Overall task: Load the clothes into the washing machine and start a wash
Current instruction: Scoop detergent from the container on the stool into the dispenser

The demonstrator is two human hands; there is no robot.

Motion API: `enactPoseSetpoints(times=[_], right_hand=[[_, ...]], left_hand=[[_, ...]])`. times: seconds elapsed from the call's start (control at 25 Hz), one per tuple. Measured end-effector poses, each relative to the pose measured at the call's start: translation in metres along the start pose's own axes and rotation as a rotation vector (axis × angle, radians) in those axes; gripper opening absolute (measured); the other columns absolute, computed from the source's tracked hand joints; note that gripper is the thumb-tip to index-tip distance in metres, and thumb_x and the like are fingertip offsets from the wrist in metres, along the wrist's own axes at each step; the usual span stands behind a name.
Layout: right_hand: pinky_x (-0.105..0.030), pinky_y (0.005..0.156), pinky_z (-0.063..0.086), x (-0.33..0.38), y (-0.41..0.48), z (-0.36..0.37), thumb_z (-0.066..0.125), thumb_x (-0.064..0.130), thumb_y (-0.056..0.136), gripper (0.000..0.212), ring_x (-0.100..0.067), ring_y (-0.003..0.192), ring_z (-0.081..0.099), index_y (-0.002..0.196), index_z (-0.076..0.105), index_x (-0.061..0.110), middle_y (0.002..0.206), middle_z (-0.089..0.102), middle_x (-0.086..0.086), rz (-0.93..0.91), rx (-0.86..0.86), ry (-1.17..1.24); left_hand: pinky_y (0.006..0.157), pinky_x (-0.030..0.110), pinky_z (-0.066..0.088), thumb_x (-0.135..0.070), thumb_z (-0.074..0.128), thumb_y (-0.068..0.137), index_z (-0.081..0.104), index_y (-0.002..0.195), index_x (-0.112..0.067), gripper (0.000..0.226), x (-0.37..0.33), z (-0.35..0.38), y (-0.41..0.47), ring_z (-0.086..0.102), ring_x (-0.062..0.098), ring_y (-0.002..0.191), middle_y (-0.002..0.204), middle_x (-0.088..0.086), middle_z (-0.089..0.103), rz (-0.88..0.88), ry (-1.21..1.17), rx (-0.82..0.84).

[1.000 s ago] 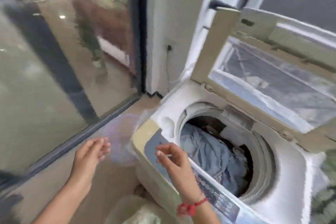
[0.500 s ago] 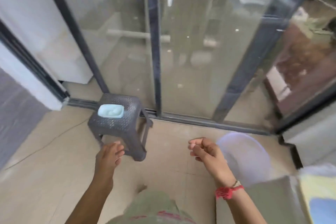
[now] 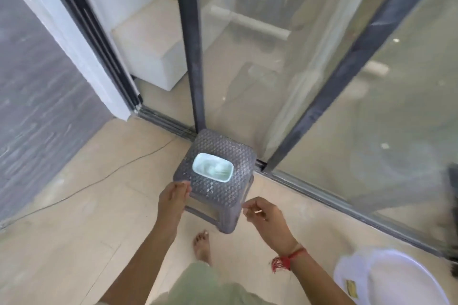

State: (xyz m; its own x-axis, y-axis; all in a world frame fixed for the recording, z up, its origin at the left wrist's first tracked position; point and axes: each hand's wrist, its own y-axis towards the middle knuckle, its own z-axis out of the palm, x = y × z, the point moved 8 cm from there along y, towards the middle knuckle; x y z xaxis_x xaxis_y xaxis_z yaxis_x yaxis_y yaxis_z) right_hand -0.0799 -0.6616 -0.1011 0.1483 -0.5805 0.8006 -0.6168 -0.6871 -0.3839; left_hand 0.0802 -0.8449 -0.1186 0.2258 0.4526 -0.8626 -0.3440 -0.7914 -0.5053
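- The tub [image 3: 213,167] is a small, pale, shallow, open-topped box, and something whitish lies inside it. I take it for washing powder, though I can't tell for sure.
- It sits near the middle of the stool [image 3: 224,195], a little toward the far left corner.
- I'd expect it to be light, stiff thin plastic with smooth sides, so a hard squeeze could flex it.
- With no lid on, any tilt would likely spill what's in it, so it wants carrying level.
- The best hold looks like thumb on one long side and fingers on the other, low under the rim, or one hand beneath it.
- The stool is grey woven-look plastic and probably light too, so a knock could shift it and the tub with it.
- My left hand [image 3: 173,195] reaches forward, palm down and fingers straight and together. The tips are at the stool's near left edge, just short of the tub, and I can't tell if they touch the stool.
- My right hand [image 3: 265,218] hangs by the stool's near right corner with fingers loosely curled, holding nothing that I can see.
- My bare foot [image 3: 202,242] stands just before the stool.
- The stool is set against the glass door [image 3: 322,82], and a white basin [image 3: 347,271] is on the floor at my right.
- Neither the washer nor the clothes are in view.
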Motion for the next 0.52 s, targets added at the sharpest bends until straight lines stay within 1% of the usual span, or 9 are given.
enactPoseSetpoints(times=[0.08, 0.12, 0.2, 0.24, 0.28, 0.32, 0.4, 0.48, 0.52], right_hand=[[-0.017, 0.069, 0.047, 0.017, 0.053, 0.021, 0.060, 0.000, 0.084, 0.031, -0.003, 0.070, 0.059, 0.077, 0.061, 0.031, 0.080, 0.069, 0.008, 0.002, 0.047, -0.084], [-0.017, 0.071, 0.048, 0.022, 0.077, 0.030, 0.060, 0.004, 0.085, 0.024, -0.005, 0.071, 0.060, 0.079, 0.064, 0.027, 0.083, 0.069, 0.003, 0.004, 0.067, -0.124], [-0.013, 0.072, 0.049, 0.023, 0.127, 0.042, 0.059, 0.008, 0.087, 0.013, -0.009, 0.071, 0.062, 0.090, 0.069, 0.016, 0.085, 0.068, 0.002, -0.001, 0.090, -0.225], [-0.016, 0.075, 0.050, 0.017, 0.152, 0.048, 0.058, 0.009, 0.088, 0.014, -0.011, 0.074, 0.064, 0.094, 0.069, 0.013, 0.088, 0.069, 0.002, -0.007, 0.092, -0.290], [-0.021, 0.080, 0.052, 0.009, 0.175, 0.054, 0.057, 0.010, 0.088, 0.015, -0.015, 0.080, 0.066, 0.096, 0.069, 0.014, 0.093, 0.071, 0.001, -0.018, 0.094, -0.364], [-0.027, 0.084, 0.053, 0.000, 0.196, 0.062, 0.057, 0.013, 0.088, 0.016, -0.018, 0.086, 0.067, 0.097, 0.068, 0.017, 0.098, 0.072, -0.001, -0.034, 0.106, -0.450], [-0.033, 0.089, 0.051, -0.019, 0.232, 0.084, 0.054, 0.015, 0.090, 0.016, -0.020, 0.095, 0.063, 0.099, 0.067, 0.019, 0.102, 0.070, -0.002, -0.096, 0.159, -0.586], [-0.034, 0.090, 0.049, -0.037, 0.257, 0.106, 0.053, 0.016, 0.091, 0.018, -0.021, 0.100, 0.058, 0.104, 0.066, 0.018, 0.101, 0.069, -0.004, -0.158, 0.224, -0.690], [-0.034, 0.090, 0.049, -0.046, 0.266, 0.117, 0.053, 0.016, 0.091, 0.020, -0.021, 0.101, 0.058, 0.106, 0.065, 0.018, 0.100, 0.068, -0.005, -0.196, 0.248, -0.757]], left_hand=[[0.074, 0.026, 0.044, -0.019, 0.059, 0.090, 0.063, 0.081, -0.024, 0.011, -0.013, -0.004, 0.060, 0.059, 0.014, 0.083, 0.084, -0.003, 0.064, 0.050, 0.111, 0.007], [0.075, 0.026, 0.043, -0.021, 0.060, 0.089, 0.063, 0.082, -0.025, 0.008, -0.013, -0.005, 0.086, 0.059, 0.016, 0.088, 0.087, -0.004, 0.065, 0.068, 0.210, 0.024], [0.074, 0.019, 0.040, -0.020, 0.058, 0.090, 0.062, 0.092, -0.021, 0.004, -0.006, 0.001, 0.128, 0.057, 0.013, 0.092, 0.094, -0.007, 0.064, 0.088, 0.420, 0.090], [0.074, 0.017, 0.040, -0.021, 0.059, 0.090, 0.061, 0.097, -0.018, 0.008, -0.001, 0.006, 0.146, 0.057, 0.011, 0.093, 0.097, -0.005, 0.064, 0.129, 0.527, 0.130], [0.077, 0.020, 0.042, -0.024, 0.062, 0.087, 0.061, 0.102, -0.017, 0.017, 0.003, 0.012, 0.163, 0.056, 0.012, 0.095, 0.100, -0.002, 0.064, 0.209, 0.648, 0.163], [0.082, 0.026, 0.045, -0.030, 0.065, 0.083, 0.060, 0.106, -0.017, 0.027, 0.009, 0.019, 0.178, 0.056, 0.015, 0.099, 0.103, 0.000, 0.064, 0.296, 0.773, 0.189], [0.093, 0.042, 0.045, -0.040, 0.073, 0.072, 0.055, 0.117, -0.019, 0.052, 0.030, 0.033, 0.205, 0.047, 0.024, 0.116, 0.116, 0.001, 0.057, 0.404, 1.050, 0.260], [0.108, 0.050, 0.031, -0.043, 0.078, 0.066, 0.044, 0.132, -0.020, 0.078, 0.053, 0.047, 0.221, 0.025, 0.030, 0.137, 0.138, 0.004, 0.041, 0.409, 1.250, 0.356], [0.113, 0.051, 0.021, -0.044, 0.079, 0.064, 0.036, 0.139, -0.021, 0.090, 0.062, 0.055, 0.229, 0.014, 0.030, 0.142, 0.146, 0.004, 0.032, 0.422, 1.325, 0.391]])
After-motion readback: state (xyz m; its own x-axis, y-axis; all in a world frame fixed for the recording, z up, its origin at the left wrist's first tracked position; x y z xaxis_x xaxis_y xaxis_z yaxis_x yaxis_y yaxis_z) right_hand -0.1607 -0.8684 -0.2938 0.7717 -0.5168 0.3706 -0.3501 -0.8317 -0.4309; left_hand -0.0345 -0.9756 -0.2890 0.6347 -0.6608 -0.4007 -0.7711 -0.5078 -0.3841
